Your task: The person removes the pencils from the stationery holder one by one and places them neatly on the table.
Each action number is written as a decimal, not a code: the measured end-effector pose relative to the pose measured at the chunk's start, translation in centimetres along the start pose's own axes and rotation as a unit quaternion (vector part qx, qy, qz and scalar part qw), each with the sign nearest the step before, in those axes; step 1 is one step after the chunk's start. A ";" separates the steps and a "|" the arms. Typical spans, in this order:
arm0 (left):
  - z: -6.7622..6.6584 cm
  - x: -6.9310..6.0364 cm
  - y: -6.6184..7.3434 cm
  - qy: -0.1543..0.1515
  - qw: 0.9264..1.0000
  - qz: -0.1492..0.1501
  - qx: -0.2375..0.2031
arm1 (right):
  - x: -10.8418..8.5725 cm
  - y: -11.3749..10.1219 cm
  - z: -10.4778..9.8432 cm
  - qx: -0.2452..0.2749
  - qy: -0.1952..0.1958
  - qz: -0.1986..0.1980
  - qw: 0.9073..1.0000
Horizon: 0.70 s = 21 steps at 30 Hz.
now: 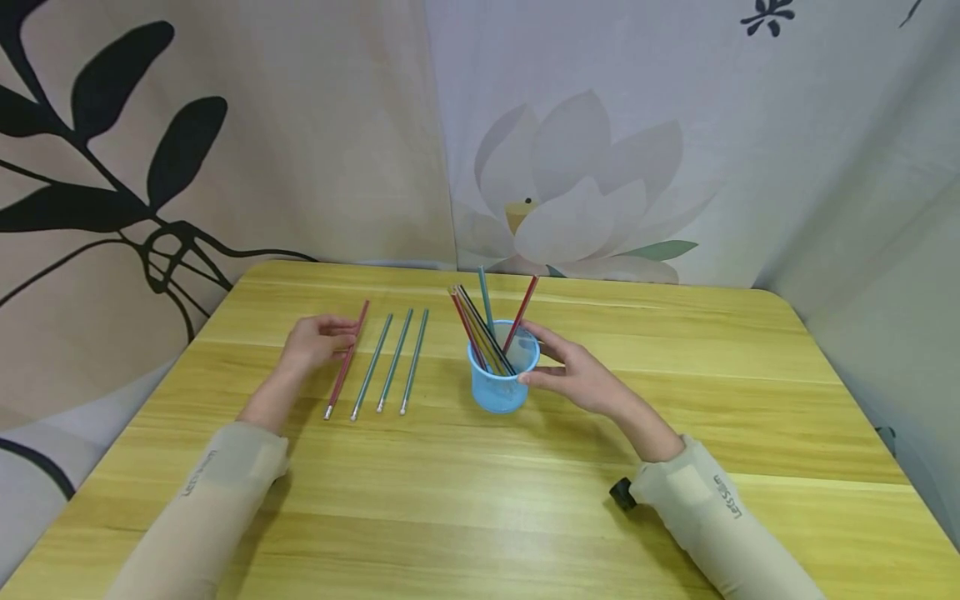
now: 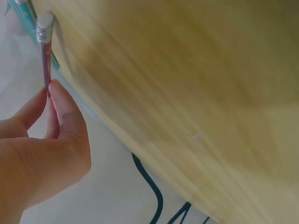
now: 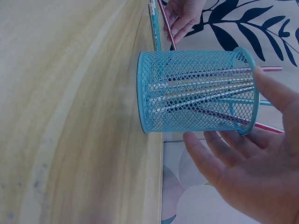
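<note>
On a wood-grain tabletop [image 1: 480, 517], left of centre: one hexagonal-looking red pencil [image 1: 342, 375], eraser end toward the wearer, pinched narrowly between thumb and fingertips of the left hand [image 1: 309, 343]; white eraser [image 2: 45, 18] and silver ferrule [image 2: 44, 35] plain in the left wrist view; contact of shaft with wood, cannot tell. Just right of it, three green pencils [image 1: 395, 360], eraser-tipped, lying side by side, slanted alike, apart from one another. Near the middle, upright: one light-blue mesh pencil cup [image 1: 498, 397], held from its right side in a wide grasp by the right hand [image 1: 577, 373], thumb at the near rim, fingers around the far side. Within the cup: a teal pencil [image 1: 485, 296] standing nearly straight at the back, a second red pencil [image 1: 522, 310] tilted right, a bundle of red, yellowish and black pencils [image 1: 482, 327] leaning left. On both forearms, beige sleeves [image 1: 232, 467] (lettering near each cuff), with a small black fitting [image 1: 622, 493] at the right cuff. Behind: a pale cloth backdrop [image 1: 337, 150], printed with black leaves [image 1: 120, 75] at left and a white lotus [image 1: 577, 192] near centre.
</note>
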<state>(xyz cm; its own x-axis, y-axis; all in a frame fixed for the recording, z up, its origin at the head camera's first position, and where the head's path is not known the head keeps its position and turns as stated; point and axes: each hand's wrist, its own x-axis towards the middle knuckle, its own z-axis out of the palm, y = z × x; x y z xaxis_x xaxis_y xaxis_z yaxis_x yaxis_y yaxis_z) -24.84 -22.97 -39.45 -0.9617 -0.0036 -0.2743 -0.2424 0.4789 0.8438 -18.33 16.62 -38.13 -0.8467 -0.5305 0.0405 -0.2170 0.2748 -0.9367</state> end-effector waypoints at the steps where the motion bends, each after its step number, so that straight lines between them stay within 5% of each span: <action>1: 0.1 0.1 0.0 -0.001 1.000 -0.003 0.000 | 0.0 0.0 0.0 0.000 0.000 0.000 1.000; 21: 1.0 0.5 -0.1 0.016 0.998 -0.009 0.064 | 0.0 0.0 0.1 -0.008 0.006 0.007 1.000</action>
<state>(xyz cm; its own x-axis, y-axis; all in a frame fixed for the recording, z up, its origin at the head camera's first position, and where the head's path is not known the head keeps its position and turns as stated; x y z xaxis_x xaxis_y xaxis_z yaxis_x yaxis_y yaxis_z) -25.17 -22.15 -40.19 -0.9613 -0.0405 -0.2727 -0.2439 0.5859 0.7728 -18.29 16.57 -38.16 -0.8553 -0.5172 0.0316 -0.2128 0.2950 -0.9315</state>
